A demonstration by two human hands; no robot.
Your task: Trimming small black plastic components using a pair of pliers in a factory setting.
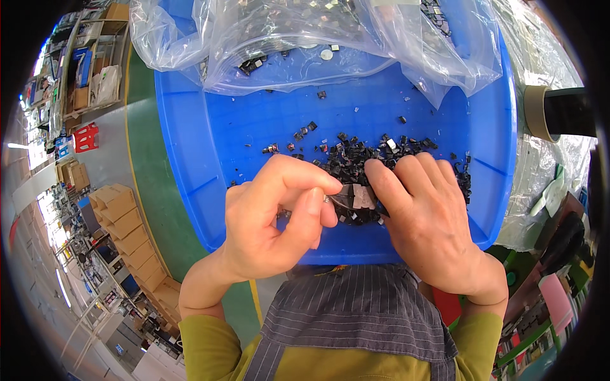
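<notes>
My left hand [270, 213] is closed in a pinch, thumb against forefinger, with a small shiny metal part [328, 199] at its fingertips. My right hand [429, 216] has its fingers bent around a small flat grey-brown piece [363, 197], which lies between the two hands. The fingers partly cover this piece, and its exact kind is not clear. Both hands are over the near part of a blue plastic tray [184, 171]. Beneath and beyond them spreads a pile of small black parts [346, 155], some with shiny metal faces.
A clear plastic bag [298, 57] holding more small parts covers the tray's far side. To the right are a brown cardboard roll core [537, 113] and crinkled clear wrapping [534, 38]. Cardboard boxes [127, 222] stand at the left, past a green floor strip [159, 159].
</notes>
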